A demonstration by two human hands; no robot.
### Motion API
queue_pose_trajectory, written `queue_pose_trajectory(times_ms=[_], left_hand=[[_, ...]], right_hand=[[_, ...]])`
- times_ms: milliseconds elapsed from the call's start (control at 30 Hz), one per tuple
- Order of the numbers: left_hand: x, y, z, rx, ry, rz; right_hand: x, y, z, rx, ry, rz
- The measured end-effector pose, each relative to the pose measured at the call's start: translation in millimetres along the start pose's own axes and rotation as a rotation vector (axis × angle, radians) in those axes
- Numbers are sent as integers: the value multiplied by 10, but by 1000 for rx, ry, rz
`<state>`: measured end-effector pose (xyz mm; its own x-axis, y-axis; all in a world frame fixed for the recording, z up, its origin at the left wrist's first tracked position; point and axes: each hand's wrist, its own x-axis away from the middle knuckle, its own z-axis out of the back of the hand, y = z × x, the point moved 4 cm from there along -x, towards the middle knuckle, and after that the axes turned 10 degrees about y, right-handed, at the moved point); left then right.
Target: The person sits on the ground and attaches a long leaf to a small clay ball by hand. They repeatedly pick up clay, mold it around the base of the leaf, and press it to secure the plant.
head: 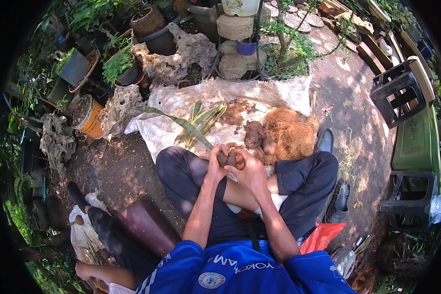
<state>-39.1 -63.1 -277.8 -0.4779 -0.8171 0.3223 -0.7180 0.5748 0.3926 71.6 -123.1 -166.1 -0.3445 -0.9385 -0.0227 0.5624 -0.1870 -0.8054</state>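
Above my crossed legs, my left hand [215, 166] and my right hand [249, 167] both grip a lump of dark wet soil or clay [226, 158]. Fingers wrap it from either side. A long snake plant leaf [185, 125] runs from the upper left down to my left hand; whether its base sits in the lump is hidden. Beyond my hands, more snake plant leaves [205, 119] lie on a white woven sack [176, 92]. To their right are a mound of dark clay [254, 132], a smaller round lump [268, 146] and a heap of brown coconut fibre [290, 132].
A small pale cylinder [260, 108] lies by the fibre. Porous rocks [176, 55], an orange bucket [86, 117] and potted plants stand beyond and left. Another person's leg [114, 235] and a maroon cushioned seat [147, 228] are at lower left. Black plastic stools [408, 198] stand right.
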Motion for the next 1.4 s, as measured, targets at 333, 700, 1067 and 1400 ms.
queue_pose_trajectory(times_ms=[333, 700, 1067, 1400], left_hand=[[67, 59, -183, -189, -105, -32], [-3, 42, -34, -68, -51, -44], [90, 40, -41, -78, 8, 26], [64, 51, 49, -21, 51, -1]], right_hand=[[17, 14, -86, 16, 138, 61], [62, -101, -84, 45, 176, 133], [111, 29, -164, -179, 219, 27], [104, 65, -257, -283, 123, -132]])
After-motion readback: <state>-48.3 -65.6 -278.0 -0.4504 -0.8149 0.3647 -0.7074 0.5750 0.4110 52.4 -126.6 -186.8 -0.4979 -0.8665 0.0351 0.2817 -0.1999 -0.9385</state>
